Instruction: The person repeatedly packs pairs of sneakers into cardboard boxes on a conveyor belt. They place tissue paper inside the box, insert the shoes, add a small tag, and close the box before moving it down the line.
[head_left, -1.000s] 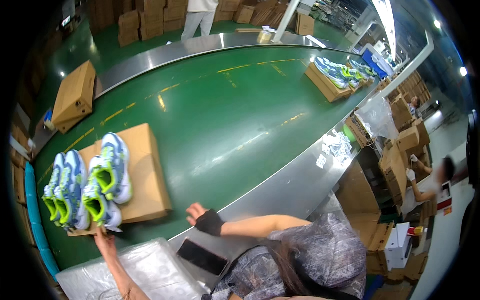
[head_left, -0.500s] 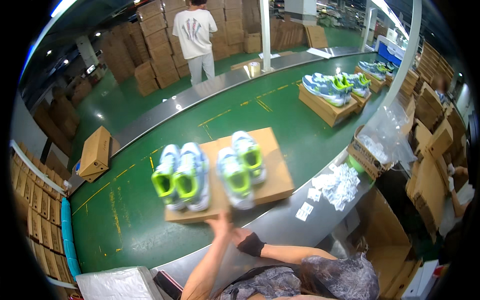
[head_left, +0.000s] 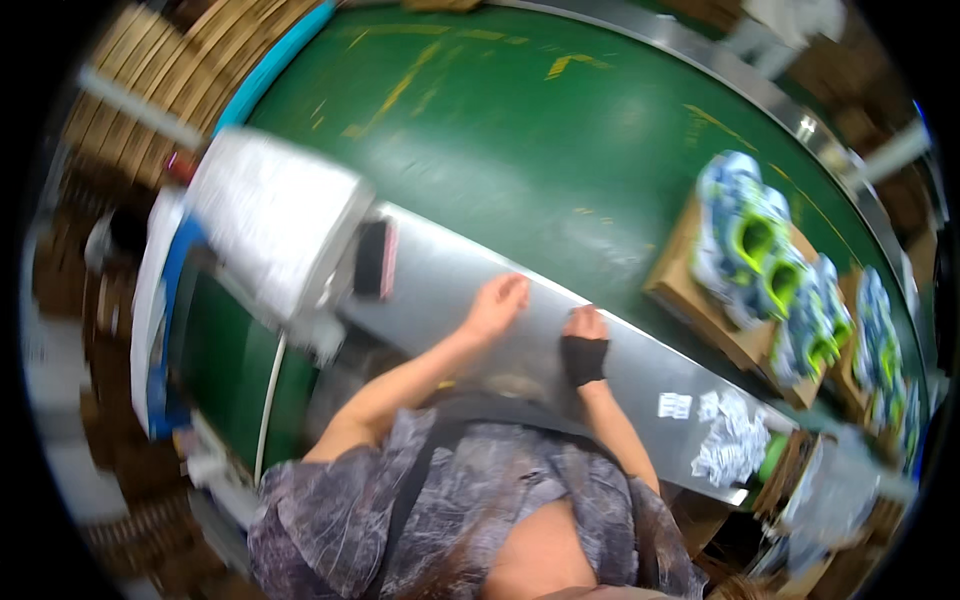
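My left hand [head_left: 497, 303] lies flat on the metal ledge [head_left: 450, 290] beside the green conveyor belt [head_left: 560, 140], fingers loosely apart, holding nothing. My right hand [head_left: 583, 338], in a black wrist wrap, rests on the same ledge a little to the right. Its fingers look curled at the ledge's edge, but blur hides them. A cardboard box [head_left: 700, 300] carrying blue, white and lime-green sneakers [head_left: 755, 245] sits on the belt to the right of both hands, out of their touch.
A dark phone [head_left: 372, 258] lies on the ledge left of my hands, beside a stack of white plastic bags [head_left: 270, 225]. Crumpled white paper [head_left: 730, 440] sits on the ledge at right. A second box of sneakers [head_left: 880, 350] follows further right. Flat cartons are stacked at far left.
My left hand has let go of the sneaker box and now rests on the ledge. The box is now off to the right. The view has swung and blurred.
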